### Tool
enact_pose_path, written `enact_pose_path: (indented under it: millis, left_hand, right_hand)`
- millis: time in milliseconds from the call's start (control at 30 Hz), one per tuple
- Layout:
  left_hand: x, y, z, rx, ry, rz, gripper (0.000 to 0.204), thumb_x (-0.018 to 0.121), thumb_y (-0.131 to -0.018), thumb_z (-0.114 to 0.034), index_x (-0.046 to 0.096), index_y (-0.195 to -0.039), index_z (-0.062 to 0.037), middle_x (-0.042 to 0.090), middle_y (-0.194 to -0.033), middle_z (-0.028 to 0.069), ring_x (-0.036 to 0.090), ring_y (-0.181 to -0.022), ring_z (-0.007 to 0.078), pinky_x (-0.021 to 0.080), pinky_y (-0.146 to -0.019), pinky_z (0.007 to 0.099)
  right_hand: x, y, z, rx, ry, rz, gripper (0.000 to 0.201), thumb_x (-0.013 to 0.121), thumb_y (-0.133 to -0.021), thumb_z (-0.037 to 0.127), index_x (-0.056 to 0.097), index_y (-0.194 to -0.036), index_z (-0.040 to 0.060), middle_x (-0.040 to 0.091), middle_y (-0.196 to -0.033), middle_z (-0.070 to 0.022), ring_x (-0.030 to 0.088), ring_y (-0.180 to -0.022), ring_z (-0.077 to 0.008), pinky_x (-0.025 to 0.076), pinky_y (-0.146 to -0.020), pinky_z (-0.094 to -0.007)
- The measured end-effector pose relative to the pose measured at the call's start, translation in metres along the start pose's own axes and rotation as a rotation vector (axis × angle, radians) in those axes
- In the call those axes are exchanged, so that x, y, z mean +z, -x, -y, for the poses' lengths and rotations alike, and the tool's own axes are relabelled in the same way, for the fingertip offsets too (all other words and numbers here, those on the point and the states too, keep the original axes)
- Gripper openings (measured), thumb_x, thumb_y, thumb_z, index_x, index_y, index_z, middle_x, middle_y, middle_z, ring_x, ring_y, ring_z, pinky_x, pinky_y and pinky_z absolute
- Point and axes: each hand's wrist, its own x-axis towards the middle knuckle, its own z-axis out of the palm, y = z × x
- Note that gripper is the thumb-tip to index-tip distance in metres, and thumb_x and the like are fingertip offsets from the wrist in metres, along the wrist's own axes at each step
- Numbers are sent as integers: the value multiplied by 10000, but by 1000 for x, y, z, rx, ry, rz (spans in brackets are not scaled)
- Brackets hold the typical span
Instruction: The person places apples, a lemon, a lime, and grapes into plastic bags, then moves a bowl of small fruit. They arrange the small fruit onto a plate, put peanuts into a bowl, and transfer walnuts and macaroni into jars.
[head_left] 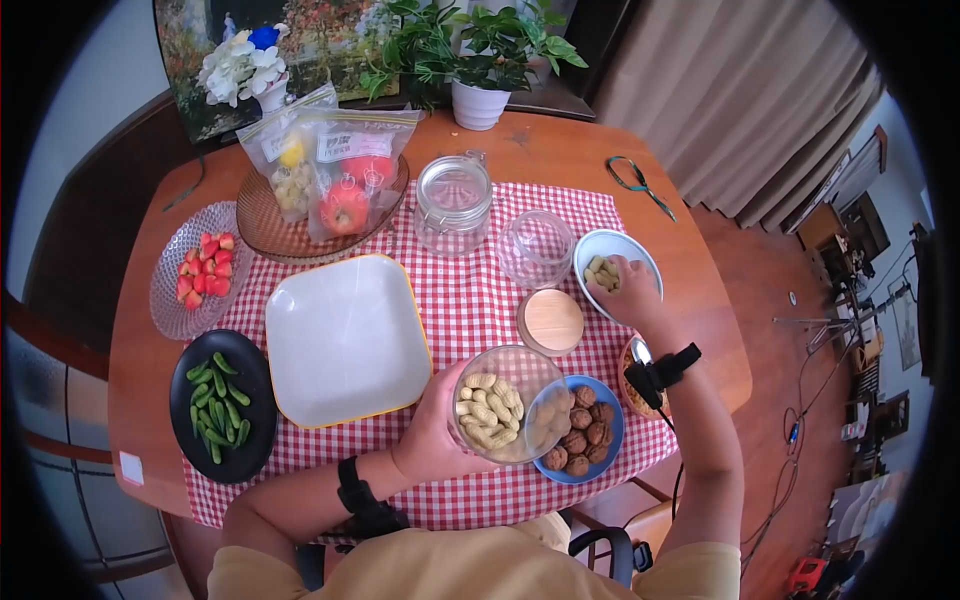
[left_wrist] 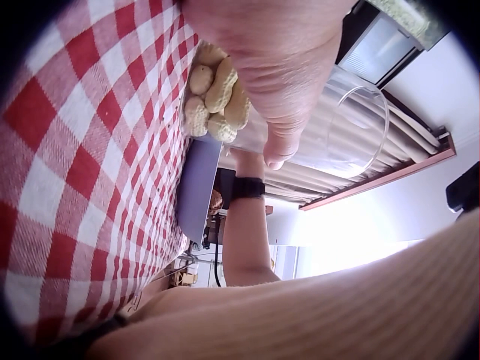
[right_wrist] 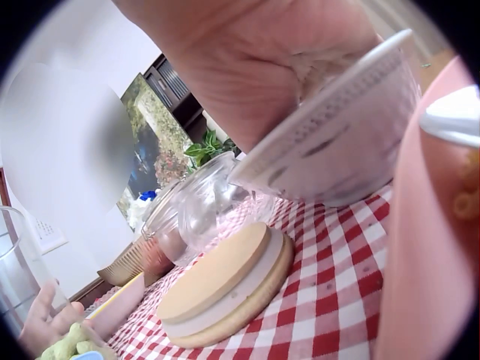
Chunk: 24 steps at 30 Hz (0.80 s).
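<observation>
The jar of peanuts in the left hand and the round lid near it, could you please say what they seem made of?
The jar looks like glossy clear glass or plastic: things show through it and its rim catches highlights. The lid looks like matte wood, being tan and dull; its smooth, paler middle band may be silicone.

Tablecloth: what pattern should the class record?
The tablecloth is red-and-white checked, best seen in the left wrist view.

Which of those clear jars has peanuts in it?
The jar held in the left hand: peanuts lie inside it. No peanuts show in the clasped jar or the clear jar beside the white bowl.
</observation>
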Motion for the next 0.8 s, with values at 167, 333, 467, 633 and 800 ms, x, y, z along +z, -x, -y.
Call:
enact_pose_path:
  millis: [167,333,467,633,800]
  left_hand:
    - [-2,-3,-10,3,5,-9,1150,927,-503,-210,240,-1396,17,403,-1297,163,465,-1217,282,417,-1011,400]
    - [-3,-4,-11,14,-24,-7,1150,928,-495,-200,245,-1395,18,411,-1287,161,468,-1214,282,415,-1012,399]
    - [-4,-4,-17,5,12,-19,1141,929,-501,-204,252,-1392,18,419,-1274,162,474,-1205,283,418,-1009,399]
    - [-4,-5,-16,10,14,-15,1139,929,-506,-208,251,-1393,18,416,-1275,164,473,-1206,280,418,-1009,397]
    - [-3,-4,-14,5,24,-22,1143,928,-506,-208,247,-1395,19,411,-1285,164,472,-1206,280,417,-1011,398]
  right_hand:
    - [3,0,0,35,-111,66,585,701,-772,378,524,-1212,35,541,-1061,-284,558,-982,-428,477,-847,-477]
    - [8,-1,-5,41,-55,37,463,647,-816,327,538,-1168,46,554,-1047,-275,601,-878,-429,506,-786,-473]
    - [7,-2,-5,58,-59,87,385,599,-858,300,540,-1141,46,580,-1030,-255,615,-873,-422,506,-776,-479]
    - [12,-6,-11,65,-125,101,254,528,-913,247,558,-1061,43,649,-927,-232,627,-856,-405,493,-765,-483]
    - [8,-6,-9,105,-177,-28,223,522,-921,249,589,-992,49,658,-860,-228,632,-820,-403,489,-734,-488]
